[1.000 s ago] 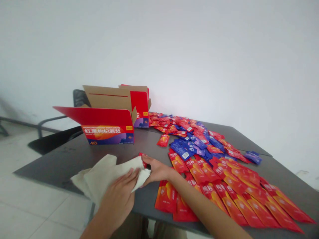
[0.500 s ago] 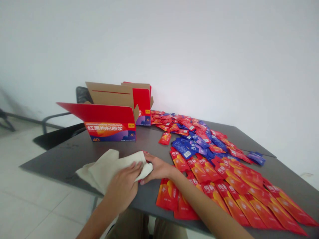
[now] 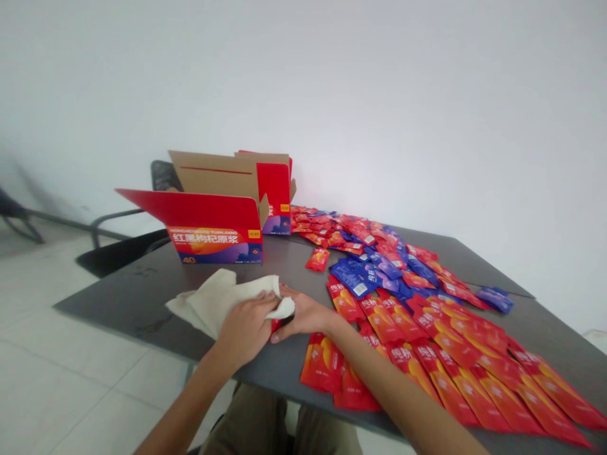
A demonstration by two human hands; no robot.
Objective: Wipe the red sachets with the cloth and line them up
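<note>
A crumpled beige cloth (image 3: 220, 300) is found at the lower middle of the frame, near the front edge of the dark grey counter (image 3: 137, 297). A red foil sachet (image 3: 274, 325) is wrapped in its right end, and only a sliver of red is shown between the two hands. The left hand (image 3: 246, 328) is laid over the cloth, its fingers (image 3: 265, 297) curled down and closed on the fabric. The right hand (image 3: 303, 315) is set against it from the right. Its fingers are bent around the cloth's end and, as far as can be judged, pinched on the sachet inside; how much of the sachet is gripped cannot be told.

The step in hand is judged to be the wiping of that one sachet within the cloth. For the next move, a firm pinch by the right hand is called for while the fabric is drawn along the foil.

Just right of the hands, overlapping rows of red sachets (image 3: 450, 360) are laid out towards the lower right corner. Above them a heap of blue sachets (image 3: 360, 278) is seen, and a lone red sachet (image 3: 317, 259) lies apart near the middle. An open red cardboard box (image 3: 213, 237) is stood at the middle left of the frame, with a second open box (image 3: 275, 196) just behind it. A black chair (image 3: 123, 249) is placed beyond the counter's left edge.
</note>
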